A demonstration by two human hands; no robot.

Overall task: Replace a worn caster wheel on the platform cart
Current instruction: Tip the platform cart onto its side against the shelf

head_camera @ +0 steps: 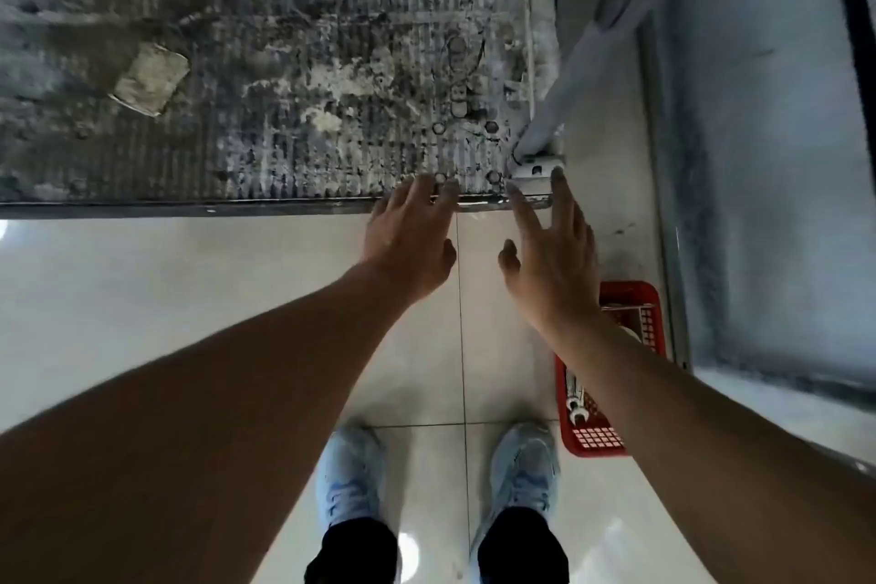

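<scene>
Your left hand and right hand: fingers straight, spread, empty, tips at edge of dirty grey ribbed platform cart; red plastic basket behind right fingers.

Clearance at the near right corner of the platform cart. The cart's deck fills the upper left and centre; a pale block lies on it at upper left. Below the deck's dark front edge, tiled floor lies open across the lower left, bounded at bottom centre by two shoes. The handle tube rises from the corner toward the upper right. A red basket with wrenches stands at centre right, just beside the framed panel, narrowing that strip
</scene>
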